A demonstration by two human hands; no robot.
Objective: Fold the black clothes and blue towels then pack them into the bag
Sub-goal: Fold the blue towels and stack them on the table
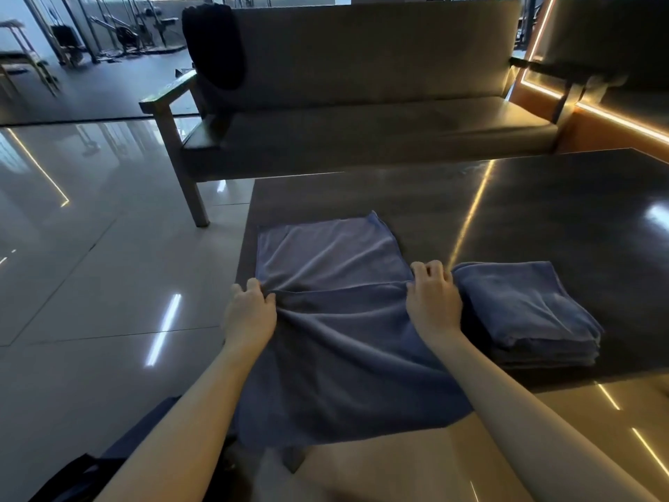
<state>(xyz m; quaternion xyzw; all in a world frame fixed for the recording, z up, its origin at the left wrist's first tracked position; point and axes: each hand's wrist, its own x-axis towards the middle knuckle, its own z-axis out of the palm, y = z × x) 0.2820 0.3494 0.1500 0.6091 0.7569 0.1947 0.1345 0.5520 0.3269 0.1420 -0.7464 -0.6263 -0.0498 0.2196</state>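
A blue towel (pixel 336 320) lies spread over the near left corner of the dark table (pixel 543 219), its near part hanging over the front edge. My left hand (pixel 249 313) pinches the towel at its left edge, where the cloth bunches. My right hand (pixel 432 298) grips the towel at its right edge, along the same crease. Just right of my right hand sits a stack of folded blue towels (pixel 525 313). A black garment (pixel 213 45) hangs over the sofa's back at the far left.
A long grey sofa (pixel 362 132) with wooden arms stands behind the table. Glossy tiled floor (pixel 90 266) lies to the left. A dark bag-like shape (pixel 83 472) sits at the bottom left corner. An orange lit wall edge is at the right.
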